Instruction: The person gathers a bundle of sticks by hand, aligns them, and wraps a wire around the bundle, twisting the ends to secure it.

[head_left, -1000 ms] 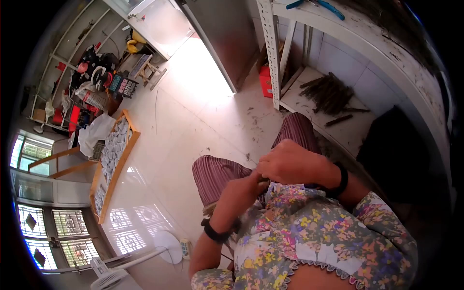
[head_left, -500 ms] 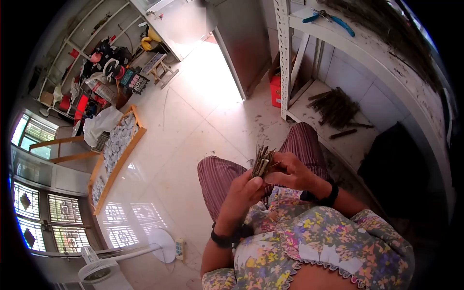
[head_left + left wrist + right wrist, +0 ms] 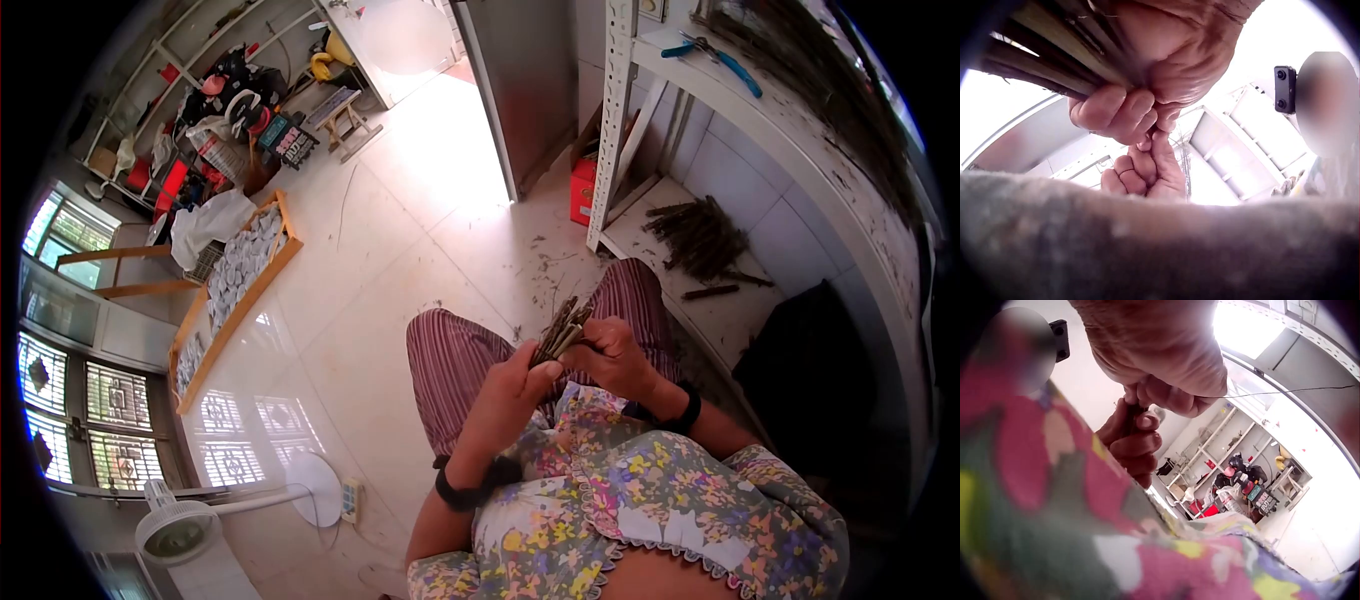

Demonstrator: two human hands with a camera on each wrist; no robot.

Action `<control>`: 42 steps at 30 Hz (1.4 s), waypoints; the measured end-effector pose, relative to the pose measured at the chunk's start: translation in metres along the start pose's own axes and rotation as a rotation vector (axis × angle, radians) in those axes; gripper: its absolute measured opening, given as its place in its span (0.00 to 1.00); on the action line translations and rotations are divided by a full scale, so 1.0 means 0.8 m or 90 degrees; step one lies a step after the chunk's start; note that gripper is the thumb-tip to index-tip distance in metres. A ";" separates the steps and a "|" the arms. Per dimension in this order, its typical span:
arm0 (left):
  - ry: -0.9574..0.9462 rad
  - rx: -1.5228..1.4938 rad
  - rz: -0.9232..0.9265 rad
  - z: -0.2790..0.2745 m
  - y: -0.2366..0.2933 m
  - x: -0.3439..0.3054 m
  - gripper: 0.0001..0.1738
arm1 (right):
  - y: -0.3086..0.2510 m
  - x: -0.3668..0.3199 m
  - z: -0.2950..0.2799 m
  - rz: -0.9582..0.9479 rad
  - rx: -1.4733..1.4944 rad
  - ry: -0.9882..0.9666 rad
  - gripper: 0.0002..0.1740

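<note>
A short bundle of thin brown sticks (image 3: 562,332) is gripped in the left hand (image 3: 500,400), held above the lap with the thumb along its near end. In the left wrist view the sticks (image 3: 1054,53) stick out past the curled fingers of the left hand (image 3: 1141,69). Close against it, the right hand (image 3: 622,362) has its fingers curled in a pinch at the bundle's near side. From the right hand (image 3: 1160,356) in the right wrist view runs a thin dark strand (image 3: 1291,391). The fingertips of both hands meet; the exact pinch point is hidden.
Right of the knees stands a white metal shelf (image 3: 800,130) with blue-handled pliers (image 3: 712,62) on top and a stick pile (image 3: 697,238) below. A black cloth-like shape (image 3: 810,360) lies beside it. At left are a wooden-framed tray (image 3: 240,290) and a white fan (image 3: 180,525).
The hands, first turned over with the bundle hidden, have turned so that the sticks show pointing up and away. Since half a second ago the right hand's fingers have drawn in more tightly.
</note>
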State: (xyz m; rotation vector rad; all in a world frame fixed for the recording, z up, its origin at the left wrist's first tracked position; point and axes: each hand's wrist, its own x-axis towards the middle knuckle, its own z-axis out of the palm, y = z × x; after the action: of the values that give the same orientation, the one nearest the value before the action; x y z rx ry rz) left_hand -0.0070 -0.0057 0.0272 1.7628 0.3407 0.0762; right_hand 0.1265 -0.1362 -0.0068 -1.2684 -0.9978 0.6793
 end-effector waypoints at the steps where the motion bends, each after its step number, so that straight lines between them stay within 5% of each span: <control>1: 0.010 0.016 0.001 0.000 0.004 -0.001 0.14 | 0.000 0.000 0.001 0.001 0.006 0.007 0.06; 9: 0.074 0.036 0.028 0.002 0.003 0.005 0.16 | 0.017 0.007 0.015 0.034 0.151 0.040 0.08; 24: 0.188 0.355 0.133 0.019 -0.026 0.011 0.14 | 0.017 0.002 0.013 0.053 0.068 0.062 0.09; 30: 0.193 0.354 0.042 0.023 -0.035 0.020 0.13 | 0.041 0.006 0.010 0.148 0.089 0.088 0.10; 33: 0.186 0.410 0.032 0.022 -0.032 0.022 0.14 | 0.043 0.008 0.000 0.171 0.034 0.044 0.09; 42: 0.159 0.549 0.036 0.020 -0.031 0.021 0.15 | -0.005 0.003 -0.008 0.058 -0.518 -0.052 0.07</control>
State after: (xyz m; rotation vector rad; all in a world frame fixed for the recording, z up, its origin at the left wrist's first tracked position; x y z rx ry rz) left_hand 0.0078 -0.0121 -0.0026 2.6268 0.5576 0.2149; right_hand 0.1325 -0.1378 -0.0024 -2.0101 -1.3544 0.3925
